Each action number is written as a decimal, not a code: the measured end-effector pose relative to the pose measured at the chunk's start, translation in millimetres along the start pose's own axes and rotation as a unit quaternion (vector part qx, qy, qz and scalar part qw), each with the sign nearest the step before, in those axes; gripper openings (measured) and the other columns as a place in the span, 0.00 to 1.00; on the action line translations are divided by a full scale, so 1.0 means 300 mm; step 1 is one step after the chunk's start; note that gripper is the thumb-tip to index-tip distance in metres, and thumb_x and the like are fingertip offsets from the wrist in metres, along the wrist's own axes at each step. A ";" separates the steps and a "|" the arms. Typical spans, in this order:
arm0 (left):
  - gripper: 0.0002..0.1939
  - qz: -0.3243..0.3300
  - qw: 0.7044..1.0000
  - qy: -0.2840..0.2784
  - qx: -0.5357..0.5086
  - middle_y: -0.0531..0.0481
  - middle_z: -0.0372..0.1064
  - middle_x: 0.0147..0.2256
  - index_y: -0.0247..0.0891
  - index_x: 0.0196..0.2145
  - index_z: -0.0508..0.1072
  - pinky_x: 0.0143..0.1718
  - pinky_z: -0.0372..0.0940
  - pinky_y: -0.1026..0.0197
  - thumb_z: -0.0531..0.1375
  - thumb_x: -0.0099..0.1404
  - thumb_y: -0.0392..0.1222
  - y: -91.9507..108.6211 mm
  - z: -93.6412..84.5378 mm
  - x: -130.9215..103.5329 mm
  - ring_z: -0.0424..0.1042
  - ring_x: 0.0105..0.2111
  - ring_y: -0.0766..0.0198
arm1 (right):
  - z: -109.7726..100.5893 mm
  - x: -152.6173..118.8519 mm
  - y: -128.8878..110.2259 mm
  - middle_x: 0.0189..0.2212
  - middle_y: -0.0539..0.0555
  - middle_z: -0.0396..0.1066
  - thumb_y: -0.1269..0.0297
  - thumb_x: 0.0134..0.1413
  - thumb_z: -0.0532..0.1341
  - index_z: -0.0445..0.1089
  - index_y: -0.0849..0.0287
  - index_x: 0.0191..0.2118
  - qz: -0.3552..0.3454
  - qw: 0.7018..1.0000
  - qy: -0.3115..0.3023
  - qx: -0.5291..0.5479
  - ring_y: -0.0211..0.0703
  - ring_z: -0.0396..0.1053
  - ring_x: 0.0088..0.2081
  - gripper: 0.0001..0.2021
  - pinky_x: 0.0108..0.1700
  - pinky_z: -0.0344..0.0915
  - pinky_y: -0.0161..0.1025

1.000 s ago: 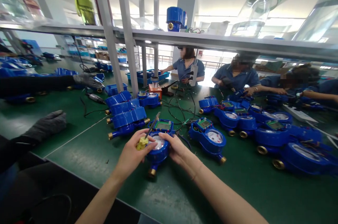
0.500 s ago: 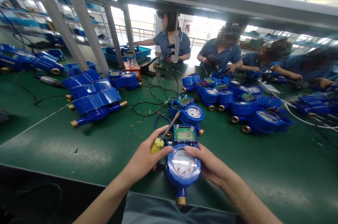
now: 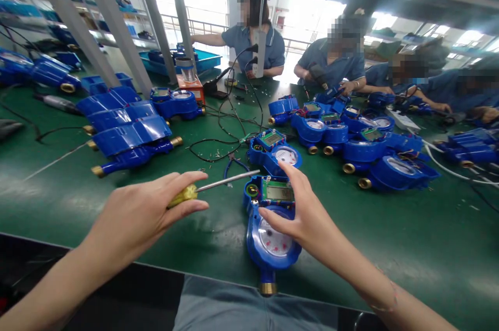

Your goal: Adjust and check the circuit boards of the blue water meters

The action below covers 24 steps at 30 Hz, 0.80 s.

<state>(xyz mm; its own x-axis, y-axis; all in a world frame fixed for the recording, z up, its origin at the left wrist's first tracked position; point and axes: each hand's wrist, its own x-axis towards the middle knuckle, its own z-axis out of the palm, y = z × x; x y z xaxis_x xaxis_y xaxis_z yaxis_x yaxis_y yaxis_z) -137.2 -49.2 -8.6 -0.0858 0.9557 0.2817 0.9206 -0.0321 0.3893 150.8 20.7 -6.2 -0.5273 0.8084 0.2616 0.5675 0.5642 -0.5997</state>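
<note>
L hand (image 3: pixel 140 211) gripped a yellow-handled screwdriver (image 3: pixel 202 189), fingers curled round the handle, metal shaft pointing to 3 o'clock, tip just short of the meter's top left corner. R hand (image 3: pixel 307 216) lay on the blue water meter (image 3: pixel 271 227), thumb on the dial face, fingers spread along its R side by the small green display; not closed round it, more a loose open hold pressing it down. Meter sat flat on the green bench (image 3: pixel 390 248) at approx 6 o'clock in view, brass end (image 3: pixel 267 288) hanging at the near edge, close to the person's lap.

At 12 o'clock from it, just beyond, a second meter w/ display (image 3: pixel 275 150). At 10 o'clock, a stack of blue covers and meter bodies (image 3: pixel 125 131). Black cables (image 3: pixel 230 123) ran across the bench centre. At 1–2 o'clock, a cluster of more blue meters (image 3: pixel 362 138). Far side of bench: co-workers in blue shirts (image 3: pixel 253 45) seated, hands on their own parts. Grey frame posts (image 3: pixel 117 24) rose at 11 o'clock.
</note>
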 end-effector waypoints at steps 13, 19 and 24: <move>0.20 0.134 0.988 -0.075 0.022 0.44 0.68 0.28 0.53 0.43 0.78 0.35 0.61 0.48 0.48 0.65 0.52 0.063 -0.035 0.032 0.66 0.27 0.50 | 0.073 0.050 -0.036 0.47 0.63 0.62 0.57 0.52 0.70 0.65 0.63 0.58 0.021 0.992 0.025 -0.123 0.57 0.61 0.49 0.30 0.52 0.66 0.56; 0.23 0.221 0.955 -0.070 0.185 0.46 0.69 0.31 0.49 0.47 0.75 0.29 0.57 0.53 0.49 0.61 0.30 0.121 -0.052 0.038 0.67 0.29 0.50 | 0.066 0.073 -0.012 0.39 0.57 0.63 0.60 0.52 0.69 0.70 0.59 0.46 0.011 0.994 0.059 -0.096 0.52 0.64 0.43 0.17 0.44 0.67 0.51; 0.25 0.248 0.940 -0.062 0.228 0.49 0.69 0.32 0.50 0.50 0.73 0.28 0.56 0.54 0.50 0.61 0.27 0.130 -0.042 0.039 0.67 0.29 0.52 | 0.062 0.079 -0.016 0.38 0.57 0.63 0.66 0.48 0.66 0.70 0.62 0.42 0.016 0.993 0.090 -0.070 0.51 0.65 0.41 0.14 0.42 0.67 0.49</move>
<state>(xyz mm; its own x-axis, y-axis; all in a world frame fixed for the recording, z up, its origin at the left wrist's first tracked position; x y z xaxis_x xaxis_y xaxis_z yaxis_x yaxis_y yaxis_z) -107.1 -42.9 20.9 0.4151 0.8845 0.2131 0.9059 -0.3802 -0.1865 123.9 34.0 -11.1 -0.3939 0.8357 0.3826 0.6710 0.5459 -0.5017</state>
